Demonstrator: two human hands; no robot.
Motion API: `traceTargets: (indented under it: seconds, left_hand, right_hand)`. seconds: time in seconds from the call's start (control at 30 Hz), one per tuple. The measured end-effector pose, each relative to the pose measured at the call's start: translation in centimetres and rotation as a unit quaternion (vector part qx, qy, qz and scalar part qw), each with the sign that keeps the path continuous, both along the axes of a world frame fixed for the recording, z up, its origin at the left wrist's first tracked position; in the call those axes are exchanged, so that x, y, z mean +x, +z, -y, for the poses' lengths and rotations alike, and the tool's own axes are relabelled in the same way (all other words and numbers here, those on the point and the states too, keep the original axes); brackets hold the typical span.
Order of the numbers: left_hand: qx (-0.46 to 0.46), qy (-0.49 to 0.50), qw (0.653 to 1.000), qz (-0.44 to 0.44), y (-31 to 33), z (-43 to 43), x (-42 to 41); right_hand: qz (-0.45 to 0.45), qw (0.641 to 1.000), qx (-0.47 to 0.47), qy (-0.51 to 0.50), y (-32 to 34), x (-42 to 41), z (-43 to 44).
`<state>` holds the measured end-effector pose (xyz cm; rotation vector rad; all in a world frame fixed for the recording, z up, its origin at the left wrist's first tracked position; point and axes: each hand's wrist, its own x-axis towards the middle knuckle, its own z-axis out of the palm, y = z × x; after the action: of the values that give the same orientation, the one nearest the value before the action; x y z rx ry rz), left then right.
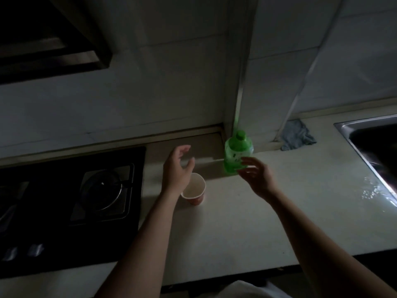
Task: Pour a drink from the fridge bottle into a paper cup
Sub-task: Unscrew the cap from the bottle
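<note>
Dim kitchen light falls on a pale worktop (236, 222) that runs across the middle of the frame, and both things you need stand on it. The green bottle (237, 151) is upright just right of centre, against the wall corner, with its cap on. The paper cup (194, 190) stands upright below and to the left of it, a little apart, and looks empty as far as the gloom lets you tell. So fetching and setting out look done, while opening and pouring are left. Your right hand (256, 177) is at the bottle's lower half with its fingers (250, 161) spread and not closed round it. Motion blur hides whether the tips touch the label. Your left hand (178, 166) hovers over the cup's far left rim, fingers loose and apart, holding nothing. A black gas hob (71, 201) fills the left of the frame, close beside the cup, with a dark extractor hood (49, 33) at upper left. At the right edge sits a steel sink (369, 134), with a wet sheen on the worktop below it, and a grey cloth (297, 135) lies at the back. Nothing lies between bottle and cup. The light cup near the hob could tip if your forearm brushes it.
</note>
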<state>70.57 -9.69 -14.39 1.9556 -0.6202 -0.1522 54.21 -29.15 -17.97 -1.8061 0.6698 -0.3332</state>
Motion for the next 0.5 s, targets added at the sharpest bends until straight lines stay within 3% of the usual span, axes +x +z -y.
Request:
traceTargets:
  seconds: [0.23, 0.5]
  left_hand:
    - [0.031, -0.098, 0.995, -0.017, -0.1, 5.7, -2.0]
    - [0.143, -0.118, 0.979, -0.082, -2.1, 10.7, -1.9]
  right_hand:
    - [-0.001, 0.999, -0.039, -0.035, 0.4, -1.0, 4.0]
    - [-0.038, 0.998, -0.042, -0.038, -0.9, -0.5, 7.1]
